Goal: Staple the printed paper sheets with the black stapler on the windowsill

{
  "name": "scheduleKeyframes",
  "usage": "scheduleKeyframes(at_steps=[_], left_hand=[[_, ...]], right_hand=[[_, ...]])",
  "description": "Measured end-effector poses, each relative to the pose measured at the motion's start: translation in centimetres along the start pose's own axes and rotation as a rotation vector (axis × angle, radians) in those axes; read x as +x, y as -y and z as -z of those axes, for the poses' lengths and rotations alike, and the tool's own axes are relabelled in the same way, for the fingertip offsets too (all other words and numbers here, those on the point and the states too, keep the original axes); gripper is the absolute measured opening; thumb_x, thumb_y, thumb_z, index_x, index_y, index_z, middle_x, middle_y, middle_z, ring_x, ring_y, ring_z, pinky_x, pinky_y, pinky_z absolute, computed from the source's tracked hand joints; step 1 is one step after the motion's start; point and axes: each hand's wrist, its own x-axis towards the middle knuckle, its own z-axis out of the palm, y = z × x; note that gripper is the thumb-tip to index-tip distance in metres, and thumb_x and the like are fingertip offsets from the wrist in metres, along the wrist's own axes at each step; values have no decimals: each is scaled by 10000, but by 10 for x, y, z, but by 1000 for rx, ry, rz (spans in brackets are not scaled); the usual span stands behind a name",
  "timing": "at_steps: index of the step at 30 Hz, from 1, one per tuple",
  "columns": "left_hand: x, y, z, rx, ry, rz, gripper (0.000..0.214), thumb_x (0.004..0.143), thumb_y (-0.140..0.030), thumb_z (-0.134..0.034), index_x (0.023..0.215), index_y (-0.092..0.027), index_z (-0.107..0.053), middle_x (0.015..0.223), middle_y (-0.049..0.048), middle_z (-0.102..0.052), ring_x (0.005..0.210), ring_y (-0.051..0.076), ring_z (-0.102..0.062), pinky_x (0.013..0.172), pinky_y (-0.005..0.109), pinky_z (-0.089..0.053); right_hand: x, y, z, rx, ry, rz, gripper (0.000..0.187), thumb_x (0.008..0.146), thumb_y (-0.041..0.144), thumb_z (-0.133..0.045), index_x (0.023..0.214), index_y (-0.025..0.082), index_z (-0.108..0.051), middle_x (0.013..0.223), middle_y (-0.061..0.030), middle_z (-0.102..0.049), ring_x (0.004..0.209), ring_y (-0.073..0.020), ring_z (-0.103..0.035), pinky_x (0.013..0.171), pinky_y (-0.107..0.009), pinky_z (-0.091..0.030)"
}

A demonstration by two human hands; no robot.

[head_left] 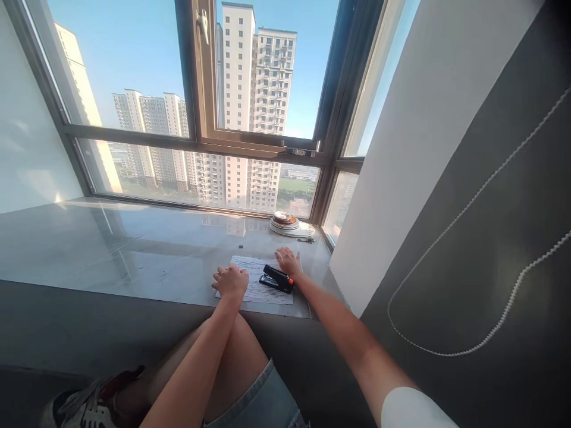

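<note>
A printed sheet of paper lies on the grey windowsill in front of me. My left hand rests over its left part, palm down, with the fingers loosely bent and apart. On the right side of the sheet sits a black stapler with an orange-red spot at its right end, its top arm raised from the base. Just beyond the stapler, my right hand lies at the sheet's upper right corner, fingers stretched out. Neither hand visibly grips anything; the fingertips' undersides are hidden.
Stacked round dishes stand by the window corner, with a small dark object in front. A tiny dark piece lies beyond the paper. The sill's front edge runs above my knees. A beaded blind cord hangs at right.
</note>
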Motion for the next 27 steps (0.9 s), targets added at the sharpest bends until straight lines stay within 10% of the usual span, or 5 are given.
scheduleKeyframes(at_steps=[3, 10, 21, 27], left_hand=[[16, 8, 2, 69, 10, 110, 421, 890, -377, -547, 1190, -95, -636, 1353, 301, -539, 1281, 447, -494, 982, 574, -415], [31, 34, -5, 214, 42, 0, 505, 924, -357, -542, 1282, -1, -560, 1332, 347, -543, 1303, 412, -499, 1009, 493, -412], [34, 53, -18, 238, -3, -168, 413, 965, -220, -368, 1319, -102, -547, 1257, 280, -593, 1182, 388, -584, 946, 448, -424], [76, 58, -15, 195, 105, -258, 474, 940, -256, -442, 1396, -142, -498, 1233, 240, -659, 1159, 364, -637, 967, 461, -446]], right_hand=[[-29, 2, 14, 219, -92, 56, 581, 1088, 366, -140, 1189, 217, -693, 1180, -98, -703, 1150, -207, -624, 1058, -413, -456], [-83, -3, 20, 202, -48, 275, 362, 884, 397, -705, 1213, 251, -660, 1151, -64, -688, 1080, -230, -632, 976, -360, -478], [-70, -48, 25, 104, -308, -193, 420, 877, 208, -571, 1287, 267, -640, 1241, -82, -674, 1215, -297, -572, 998, -422, -458], [-42, -46, 17, 101, -270, -77, 338, 888, 347, -630, 1214, 264, -658, 1197, -67, -689, 1163, -275, -583, 975, -393, -437]])
